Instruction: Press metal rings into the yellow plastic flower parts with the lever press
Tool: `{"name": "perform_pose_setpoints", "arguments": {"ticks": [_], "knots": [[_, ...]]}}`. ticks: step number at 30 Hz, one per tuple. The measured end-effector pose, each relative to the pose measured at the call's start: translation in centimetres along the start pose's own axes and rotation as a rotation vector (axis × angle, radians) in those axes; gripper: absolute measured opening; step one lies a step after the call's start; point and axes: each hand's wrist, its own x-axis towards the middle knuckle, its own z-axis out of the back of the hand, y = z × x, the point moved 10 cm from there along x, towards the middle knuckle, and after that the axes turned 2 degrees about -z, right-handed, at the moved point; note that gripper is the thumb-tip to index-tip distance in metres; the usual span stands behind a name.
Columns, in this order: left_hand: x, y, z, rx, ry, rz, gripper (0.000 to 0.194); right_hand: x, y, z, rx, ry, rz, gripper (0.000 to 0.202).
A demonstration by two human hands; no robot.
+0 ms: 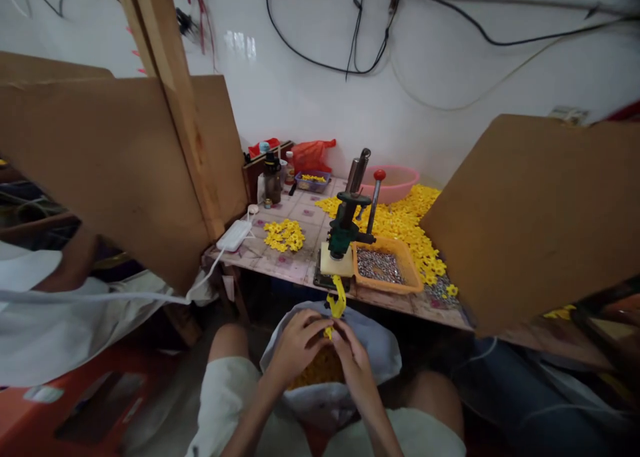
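Note:
Over my lap, my left hand (301,342) and my right hand (352,356) meet with fingertips closed around a small yellow plastic piece (328,332). It looks like the flower-shaped pieces on the table, but fingers cover most of it. Just above the fingertips, a yellow curved strip (338,300) hangs from the table's front edge, below the green hand press (344,224). Under my hands a pale cloth-lined container (385,350) holds many yellow-orange pieces. The press has a lever with a red knob (379,175).
Right of the press, an orange basket (413,280) holds small metal parts. Yellow flower-shaped pieces (410,224) are heaped behind it, by a pink basin (400,177). A smaller pile (284,235) lies left. Cardboard panels (540,217) flank the table; a person's sleeve (30,267) shows at left.

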Motion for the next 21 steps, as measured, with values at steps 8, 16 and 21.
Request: {"name": "perform_pose_setpoints", "arguments": {"ticks": [8, 16, 21], "knots": [[4.7, 2.1, 4.9, -0.028, 0.147, -0.001, 0.037, 4.2, 5.0, -3.2, 0.063, 0.088, -0.062, 0.049], [12.2, 18.3, 13.1, 0.441, -0.310, 0.410, 0.054, 4.4, 25.5, -4.0, -0.185, -0.451, 0.754, 0.020], [11.3, 20.8, 11.4, 0.576, -0.305, 0.443, 0.061, 2.6, 35.1, -6.1, -0.274, -0.830, 1.185, 0.033]]}}
